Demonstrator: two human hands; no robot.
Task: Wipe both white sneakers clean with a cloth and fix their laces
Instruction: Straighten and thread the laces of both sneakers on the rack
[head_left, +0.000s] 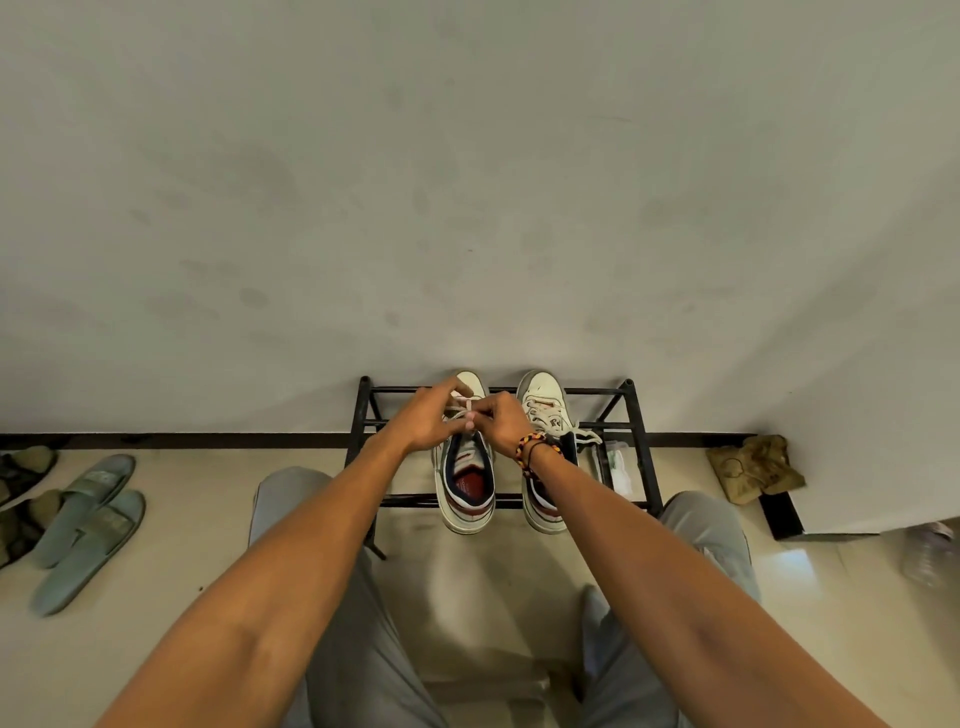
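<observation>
Two white sneakers with red and navy trim stand side by side on top of a black metal shoe rack (638, 441), toes toward the wall. Over the left sneaker (466, 493), my left hand (428, 418) and my right hand (503, 422) meet and pinch its white laces (469, 410) between the fingertips. The right sneaker (543, 410) has its laces hanging loose over its side; my right wrist, with a beaded bracelet, covers its middle. No cloth lies in either hand.
A crumpled tan cloth (756, 467) lies on the floor at the right by the wall. A pair of grey-green slippers (85, 525) lies at the left, with more footwear at the far left edge. My grey-trousered knees frame the rack.
</observation>
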